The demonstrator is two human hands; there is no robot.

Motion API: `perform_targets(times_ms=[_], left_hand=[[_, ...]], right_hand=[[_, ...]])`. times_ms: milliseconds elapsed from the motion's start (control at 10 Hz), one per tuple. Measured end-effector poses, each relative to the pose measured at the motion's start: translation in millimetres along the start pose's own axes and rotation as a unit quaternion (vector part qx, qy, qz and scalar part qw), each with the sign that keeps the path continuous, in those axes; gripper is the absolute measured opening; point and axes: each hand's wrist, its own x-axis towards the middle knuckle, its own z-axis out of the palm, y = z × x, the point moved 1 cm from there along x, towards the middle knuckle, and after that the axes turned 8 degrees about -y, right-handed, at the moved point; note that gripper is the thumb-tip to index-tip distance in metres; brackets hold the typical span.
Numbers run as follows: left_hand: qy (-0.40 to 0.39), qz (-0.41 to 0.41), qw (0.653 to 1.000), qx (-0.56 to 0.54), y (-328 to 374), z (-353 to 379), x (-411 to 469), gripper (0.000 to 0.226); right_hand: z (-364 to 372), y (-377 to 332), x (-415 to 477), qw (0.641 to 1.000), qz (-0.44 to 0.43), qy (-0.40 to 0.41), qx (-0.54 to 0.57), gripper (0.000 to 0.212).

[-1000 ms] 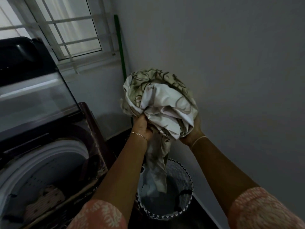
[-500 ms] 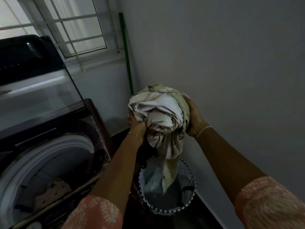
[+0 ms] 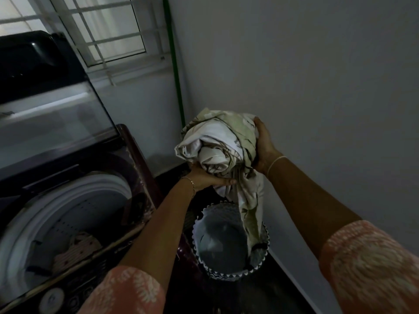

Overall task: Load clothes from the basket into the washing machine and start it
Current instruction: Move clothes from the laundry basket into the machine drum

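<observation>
Left hand (image 3: pixel 207 179) and right hand (image 3: pixel 264 145) clutch 1 bundled cloth (image 3: pixel 217 146) above the basket (image 3: pixel 229 275). Washing machine (image 3: pixel 74 193) open at 9 o'clock.

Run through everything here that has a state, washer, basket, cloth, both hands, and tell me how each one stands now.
Washer lid: raised open.
Drum: a few clothes at the bottom.
Basket: upright, pale cloth inside.
Cloth bundle: held above the basket, tail hanging into it.
Left hand: grips the bundle from below.
Right hand: holds the bundle's side.
</observation>
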Motion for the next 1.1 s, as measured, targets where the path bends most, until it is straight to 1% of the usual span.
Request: perform_targets(times_ms=[100,200,300,400,500,600,700,800,900,1000,1100], left_hand=[[0.081,0.013,0.997,-0.013,-1,11,0,0.096],[0.121,0.035,0.992,-0.001,-4,28,1,0.091],[0.070,0.068,0.994,-0.046,-7,32,11,0.085],[0.112,0.049,0.988,-0.092,-11,34,18,0.080],[0.223,0.059,0.966,-0.116,-23,33,24,0.116],[0.257,0.049,0.949,-0.173,-26,33,26,0.081],[0.237,0.043,0.938,-0.250,-30,32,30,0.073],[0.231,0.023,0.915,-0.330,-34,36,36,0.080],[0.231,-0.012,0.877,-0.420,-27,43,34,0.057],[0.207,-0.038,0.855,-0.473,-31,44,41,0.050],[0.187,-0.044,0.858,-0.477,-32,44,37,0.054]], right_hand=[[0,-3,4,1.000,-0.010,0.008,0.011,0.067],[3,-4,10,1.000,-0.001,0.028,0.000,0.071],[5,-6,25,0.999,-0.005,0.026,-0.035,0.073],[12,-2,22,0.996,0.028,0.025,-0.085,0.080],[15,5,19,0.989,0.081,0.033,-0.119,0.089],[12,7,19,0.982,0.086,0.024,-0.169,0.071],[13,11,15,0.985,0.079,0.014,-0.151,0.059],[14,16,24,0.983,0.066,0.014,-0.173,0.062],[15,22,29,0.982,0.050,-0.010,-0.184,0.049],[13,28,27,0.983,0.033,-0.065,-0.171,0.040],[2,32,21,0.979,0.028,-0.106,-0.173,0.037]])
